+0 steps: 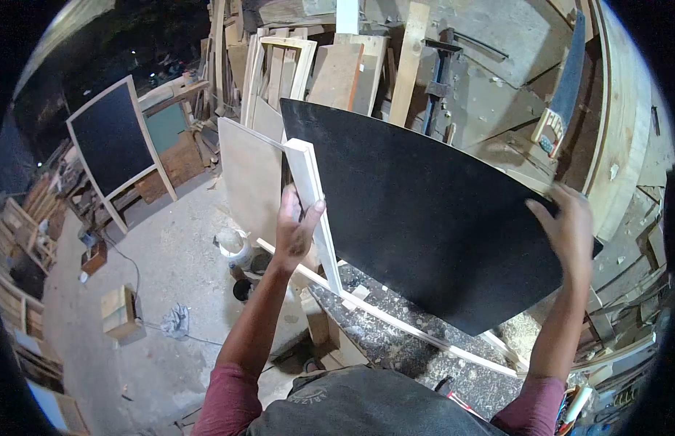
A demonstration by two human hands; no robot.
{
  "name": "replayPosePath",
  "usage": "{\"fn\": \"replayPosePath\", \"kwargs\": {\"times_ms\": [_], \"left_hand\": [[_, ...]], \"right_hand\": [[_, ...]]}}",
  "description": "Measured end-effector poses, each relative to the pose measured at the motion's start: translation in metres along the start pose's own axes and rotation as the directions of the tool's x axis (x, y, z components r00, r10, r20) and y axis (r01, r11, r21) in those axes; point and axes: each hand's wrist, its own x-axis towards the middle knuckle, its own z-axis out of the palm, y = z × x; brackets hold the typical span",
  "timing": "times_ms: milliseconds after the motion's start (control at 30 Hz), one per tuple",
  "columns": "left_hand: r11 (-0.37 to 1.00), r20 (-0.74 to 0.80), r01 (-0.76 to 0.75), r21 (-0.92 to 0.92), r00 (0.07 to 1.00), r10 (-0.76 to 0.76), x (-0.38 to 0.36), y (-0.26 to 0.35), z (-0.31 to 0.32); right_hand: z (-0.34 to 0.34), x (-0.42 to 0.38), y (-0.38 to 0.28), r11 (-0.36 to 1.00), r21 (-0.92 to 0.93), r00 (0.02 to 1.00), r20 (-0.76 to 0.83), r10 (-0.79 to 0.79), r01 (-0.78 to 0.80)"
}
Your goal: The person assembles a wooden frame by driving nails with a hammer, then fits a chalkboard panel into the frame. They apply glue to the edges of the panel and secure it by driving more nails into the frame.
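Wrapped round pale wooden strips [306, 174], my left hand [296, 225] holds them nearly upright, their lower end near the bench. My right hand [568, 218] grips the upper right edge of a large black board [417, 211], thumb on its dark face and fingers hidden behind. The board stands tilted on edge over the speckled workbench [388, 341], its left end just behind the strips. A long thin pale strip [417, 334] lies along the bench below it. Left of the strips a beige panel [250, 174] stands upright.
A handsaw [563, 87] rests at the upper right, beside long planks [621, 131]. A framed blackboard [115, 142] stands at the far left. Boards and frames [337, 76] lean at the back. A white bucket [234, 248], wooden box [122, 314] and cable are on the floor.
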Motion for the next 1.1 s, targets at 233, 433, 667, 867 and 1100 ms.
{"fn": "replayPosePath", "kwargs": {"times_ms": [233,433,667,867,1100], "left_hand": [[0.959,-0.064,-0.283,0.002,0.957,0.283,0.027,0.055,0.001],[0.953,-0.175,-0.299,0.055,0.937,0.303,0.007,0.076,-0.004],[0.908,-0.02,-0.383,0.169,0.92,0.392,-0.013,0.08,-0.039],[0.914,0.073,-0.399,0.075,0.916,0.394,-0.035,0.095,-0.072],[0.898,0.149,-0.429,-0.094,0.886,0.439,-0.053,0.099,-0.1]], "right_hand": [[0.094,0.069,-0.103,0.976,-0.004,0.975,-0.038,-0.22,0.22],[0.147,0.081,-0.152,0.97,-0.165,0.943,-0.25,-0.218,0.18],[0.132,0.08,-0.187,0.988,-0.129,0.969,-0.223,-0.11,0.083],[0.12,0.076,-0.196,0.987,-0.147,0.972,-0.217,-0.091,0.059],[0.02,0.093,-0.17,0.974,-0.225,0.847,-0.522,-0.105,-0.018]]}}
